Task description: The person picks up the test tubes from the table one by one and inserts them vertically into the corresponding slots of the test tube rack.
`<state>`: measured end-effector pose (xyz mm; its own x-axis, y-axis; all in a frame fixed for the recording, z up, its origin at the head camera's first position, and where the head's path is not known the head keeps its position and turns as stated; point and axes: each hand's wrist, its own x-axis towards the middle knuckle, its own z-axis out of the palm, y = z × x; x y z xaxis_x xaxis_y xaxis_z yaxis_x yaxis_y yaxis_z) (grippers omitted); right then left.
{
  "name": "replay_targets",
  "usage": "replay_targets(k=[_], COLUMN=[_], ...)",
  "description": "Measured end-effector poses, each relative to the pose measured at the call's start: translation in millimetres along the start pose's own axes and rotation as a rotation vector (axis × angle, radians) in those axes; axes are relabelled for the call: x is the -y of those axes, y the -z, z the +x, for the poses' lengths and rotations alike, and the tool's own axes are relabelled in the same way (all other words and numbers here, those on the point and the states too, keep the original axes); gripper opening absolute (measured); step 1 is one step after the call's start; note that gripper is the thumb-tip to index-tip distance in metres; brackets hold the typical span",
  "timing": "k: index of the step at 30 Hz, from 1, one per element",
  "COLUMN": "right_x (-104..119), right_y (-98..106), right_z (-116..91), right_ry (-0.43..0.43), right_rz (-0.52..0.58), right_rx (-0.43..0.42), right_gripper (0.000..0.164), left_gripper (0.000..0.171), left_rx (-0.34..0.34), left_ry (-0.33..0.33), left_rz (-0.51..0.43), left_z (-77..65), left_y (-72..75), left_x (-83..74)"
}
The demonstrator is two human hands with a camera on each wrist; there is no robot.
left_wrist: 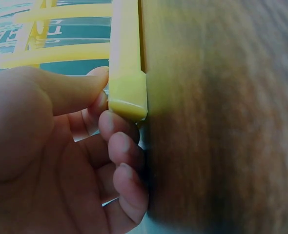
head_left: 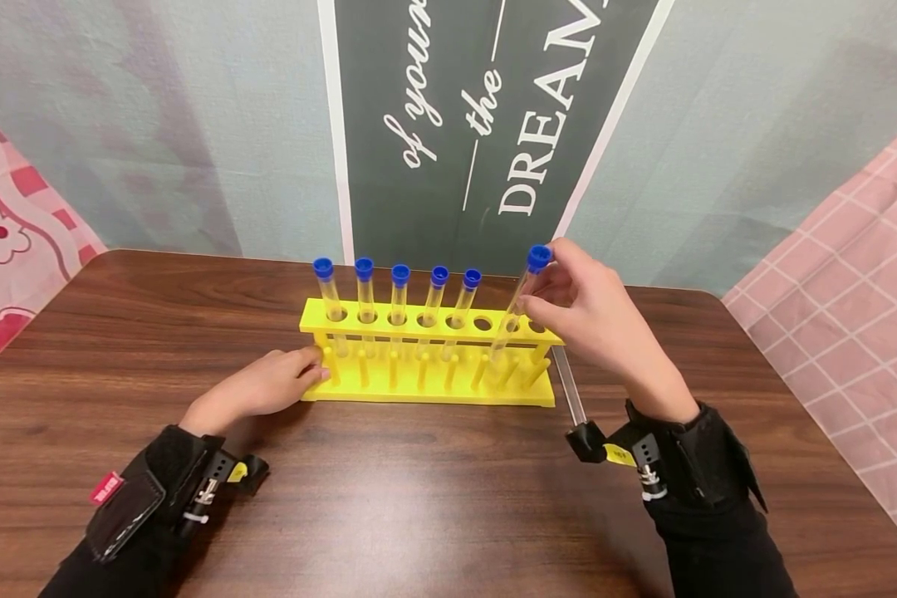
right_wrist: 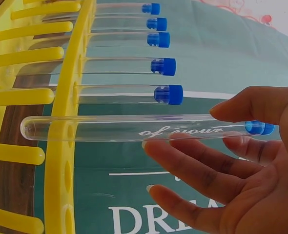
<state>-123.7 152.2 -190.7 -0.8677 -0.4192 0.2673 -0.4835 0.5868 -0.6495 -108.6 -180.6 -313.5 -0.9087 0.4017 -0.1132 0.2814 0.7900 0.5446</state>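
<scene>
A yellow test tube rack [head_left: 433, 397] stands on the table, with several clear, blue-capped test tubes [head_left: 399, 291] upright in its left holes. My left hand [head_left: 276, 384] grips the left end of its base; thumb and fingertips close round that end in the left wrist view. Between thumb and fingers, my right hand [head_left: 598, 311] pinches another blue-capped test tube [right_wrist: 129, 127] near its cap. That tube tilts over the rack's right part. Its rounded bottom shows across the top plate in the right wrist view; whether it passes through a hole I cannot tell.
Right of the rack lies a clear, tube-like piece [head_left: 571, 386], its near end hidden by the black wrist camera [head_left: 586, 442]. Upright yellow pegs [right_wrist: 17, 150] line the rack's base. Behind the brown wooden table [head_left: 389, 498] hangs a printed cloth [head_left: 269, 124].
</scene>
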Motion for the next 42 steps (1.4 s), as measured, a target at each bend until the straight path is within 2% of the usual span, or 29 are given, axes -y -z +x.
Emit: replay_targets(k=[16,24,35,42], right_x=[7.7,9.9,10.4,9.8], right_y=[4.8,6.9,6.6,6.5], right_z=[7.6,11.2,17.2,19.2], right_ry=[0.047,0.037,0.022,0.013], right_rz=[0.013,0.021,0.097,0.076], right_rx=[-0.03,-0.064,-0.11,-0.119], right_gripper=[0.021,0.021,0.024,0.024], left_gripper=[0.021,0.021,0.021,0.022], left_rx=[-0.003,-0.005,0.008,0.022], left_ry=[0.007,0.008,0.011,0.013], left_rz=[-0.005,0.0,0.006,-0.001], left_z=[0.7,0.2,-0.4,-1.2], left_y=[-0.6,-0.3,0.4,1.5], left_x=[0.6,-0.3,-2.0,-3.9])
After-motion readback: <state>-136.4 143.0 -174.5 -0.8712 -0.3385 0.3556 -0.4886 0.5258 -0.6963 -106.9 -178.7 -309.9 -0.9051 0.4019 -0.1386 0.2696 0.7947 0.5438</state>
